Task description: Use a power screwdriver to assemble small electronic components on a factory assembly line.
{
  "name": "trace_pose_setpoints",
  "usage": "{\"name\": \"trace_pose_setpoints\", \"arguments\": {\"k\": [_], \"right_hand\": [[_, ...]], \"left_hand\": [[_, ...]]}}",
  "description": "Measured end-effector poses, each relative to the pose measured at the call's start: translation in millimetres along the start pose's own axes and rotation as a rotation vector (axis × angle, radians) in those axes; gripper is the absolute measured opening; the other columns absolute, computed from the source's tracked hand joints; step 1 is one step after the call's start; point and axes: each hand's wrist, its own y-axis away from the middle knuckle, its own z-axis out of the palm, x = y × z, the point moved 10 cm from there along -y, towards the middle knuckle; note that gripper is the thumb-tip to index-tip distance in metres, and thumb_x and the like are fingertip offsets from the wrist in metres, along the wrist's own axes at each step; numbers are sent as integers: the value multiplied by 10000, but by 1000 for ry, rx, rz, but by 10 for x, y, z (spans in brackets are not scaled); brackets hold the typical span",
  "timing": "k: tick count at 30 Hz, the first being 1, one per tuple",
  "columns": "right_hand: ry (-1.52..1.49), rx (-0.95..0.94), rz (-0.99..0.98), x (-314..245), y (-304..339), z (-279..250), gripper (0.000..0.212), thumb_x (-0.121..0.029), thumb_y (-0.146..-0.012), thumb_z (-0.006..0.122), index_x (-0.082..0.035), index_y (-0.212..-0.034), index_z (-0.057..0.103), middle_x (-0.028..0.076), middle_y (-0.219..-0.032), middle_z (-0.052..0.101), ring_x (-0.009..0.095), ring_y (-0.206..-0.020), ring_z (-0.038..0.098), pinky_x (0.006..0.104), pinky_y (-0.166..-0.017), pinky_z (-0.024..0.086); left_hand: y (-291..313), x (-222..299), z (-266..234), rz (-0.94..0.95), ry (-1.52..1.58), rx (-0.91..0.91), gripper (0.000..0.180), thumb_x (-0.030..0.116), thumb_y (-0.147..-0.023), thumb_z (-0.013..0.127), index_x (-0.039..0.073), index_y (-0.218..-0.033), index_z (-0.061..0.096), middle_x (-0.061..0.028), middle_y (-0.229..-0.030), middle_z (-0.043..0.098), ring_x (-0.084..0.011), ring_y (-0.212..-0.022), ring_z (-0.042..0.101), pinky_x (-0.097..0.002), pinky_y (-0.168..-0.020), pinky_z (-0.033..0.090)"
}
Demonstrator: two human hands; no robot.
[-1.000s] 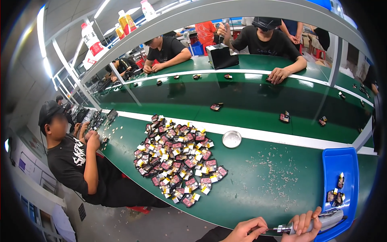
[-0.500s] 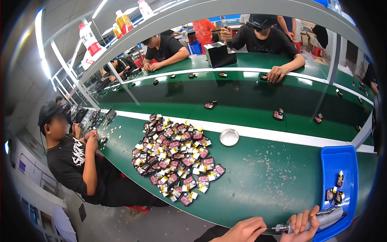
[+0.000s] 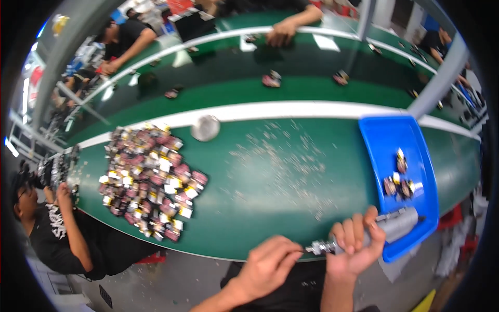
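Note:
My right hand is wrapped around a grey electric screwdriver, which lies nearly level with its metal tip pointing left. My left hand pinches its thumb and fingers together right at that tip; whatever is between them is too small to make out. Many tiny pale pieces, perhaps screws, are scattered over the green tabletop beyond my hands. Behind the screwdriver is a blue tray with a few small black-and-pink parts inside.
A large heap of similar parts with white and yellow tabs covers the table's left. A round metal dish stands near the white rail. Parts lie spaced along the belt beyond. A grey post rises behind the tray. Co-workers sit left and opposite.
The view has swung down and to the right, so the heap, dish and tray appear further left. Both hands show more fully, still together at the screwdriver's tip.

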Motion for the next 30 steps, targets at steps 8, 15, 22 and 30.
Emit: {"name": "trace_pose_setpoints", "arguments": {"k": [8, 15, 22, 30], "right_hand": [[-12, -8, 4, -2, -81, -153, 68, -120, -910, 436, -52, -915, 444, 2, -525, 349, 101, -434, 376, 270, -499, 358], [83, -49, -6, 45, -1, -254, 85, -134, -895, 455, -68, -892, 402, 9, -515, 349, 110, -418, 366, 274, -470, 354], [39, -96, 205, 155, 27, -99, 69, -108, -890, 510, -54, -923, 481, 14, -594, 369, 118, -496, 343, 275, -543, 326], [56, -69, 200, 157, 60, -78, 92, -116, -887, 530, -52, -913, 470, 21, -592, 380, 129, -490, 353, 287, -543, 338]], "left_hand": [[-546, -299, -1375, 1, -470, 342, 52, 0, -839, 625, -38, -806, 610, -97, -676, 618, -151, -569, 562, -278, -570, 448], [-1746, -1070, -2727, -168, -914, 312, 235, 210, -860, 607, -16, -918, 587, -166, -811, 655, -391, -765, 625, -465, -693, 490], [-2386, -2133, -3339, -401, -1155, 351, 449, 286, -770, 707, -22, -1048, 536, -251, -1031, 593, -426, -1000, 574, -501, -830, 489], [-2521, -1965, -3255, -192, -937, 359, 259, 123, -799, 686, -38, -992, 630, -212, -897, 652, -393, -887, 623, -438, -780, 495]]}}
